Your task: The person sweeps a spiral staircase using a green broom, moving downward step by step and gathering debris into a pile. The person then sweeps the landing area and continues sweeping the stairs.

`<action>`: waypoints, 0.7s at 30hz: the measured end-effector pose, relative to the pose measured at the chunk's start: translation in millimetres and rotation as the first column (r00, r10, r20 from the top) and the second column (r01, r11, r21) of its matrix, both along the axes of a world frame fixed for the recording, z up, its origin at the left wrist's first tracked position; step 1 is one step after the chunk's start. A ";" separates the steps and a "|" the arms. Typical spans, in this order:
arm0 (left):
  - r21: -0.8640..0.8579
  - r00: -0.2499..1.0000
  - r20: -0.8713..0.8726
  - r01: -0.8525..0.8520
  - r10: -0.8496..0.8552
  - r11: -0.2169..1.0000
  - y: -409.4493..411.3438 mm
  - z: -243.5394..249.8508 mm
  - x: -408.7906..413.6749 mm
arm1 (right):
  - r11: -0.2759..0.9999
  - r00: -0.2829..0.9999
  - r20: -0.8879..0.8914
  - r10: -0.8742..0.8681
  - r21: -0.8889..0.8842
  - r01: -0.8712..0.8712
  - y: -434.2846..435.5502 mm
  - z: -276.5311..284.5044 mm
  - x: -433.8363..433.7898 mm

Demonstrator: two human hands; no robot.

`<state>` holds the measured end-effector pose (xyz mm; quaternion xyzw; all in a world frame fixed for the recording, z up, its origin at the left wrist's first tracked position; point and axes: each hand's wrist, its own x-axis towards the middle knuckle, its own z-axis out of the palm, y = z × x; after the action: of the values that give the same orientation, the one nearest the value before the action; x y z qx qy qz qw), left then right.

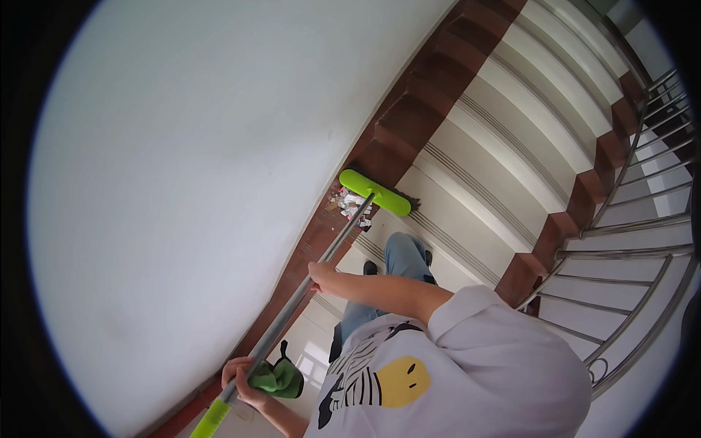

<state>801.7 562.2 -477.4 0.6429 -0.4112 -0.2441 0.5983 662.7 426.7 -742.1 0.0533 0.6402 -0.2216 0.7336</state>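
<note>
A push broom spans the view on a slant, with a lime-green head (378, 192), dark bristles and a grey metal pole (290, 304). My right hand (324, 275) grips the pole about midway. Lower down, my left hand (241, 378) wraps the pole just above its lime-green end grip (211, 419). Against the pole by my left hand is a green cloth (279, 378) with dark trim and a loop; whether the fingers hold it too is unclear. A heap of paper scraps and litter (350, 205) lies beside the broom head, partly behind the pole.
Pale steps (526, 126) with brown tiled borders curve away at the upper right. A metal railing (624, 254) runs along their right side. On the left stands a white wall (164, 164) with a brown tiled border at its foot. My jeans-clad legs (408, 257) are below the broom head.
</note>
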 end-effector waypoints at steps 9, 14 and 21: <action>-0.160 0.997 -0.071 0.031 -0.043 0.987 -19.1 9.8 11.4 | 0.993 0.982 0.149 0.114 -0.024 -0.112 -16.8 90.7 -56.1; -0.010 0.965 -0.154 0.215 -0.214 0.976 -42.3 -35.6 -37.4 | 1.000 0.999 -0.050 -0.010 -0.020 0.009 -53.9 -7.1 -102.5; 0.013 0.995 -0.014 0.100 -0.100 0.995 -16.3 -5.9 -4.3 | 0.999 0.999 -0.008 -0.045 -0.029 0.045 -17.4 5.0 -22.2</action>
<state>797.4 545.9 -483.3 0.6239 -0.4372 -0.2811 0.5836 640.5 409.3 -737.1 0.0561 0.6388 -0.2476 0.7262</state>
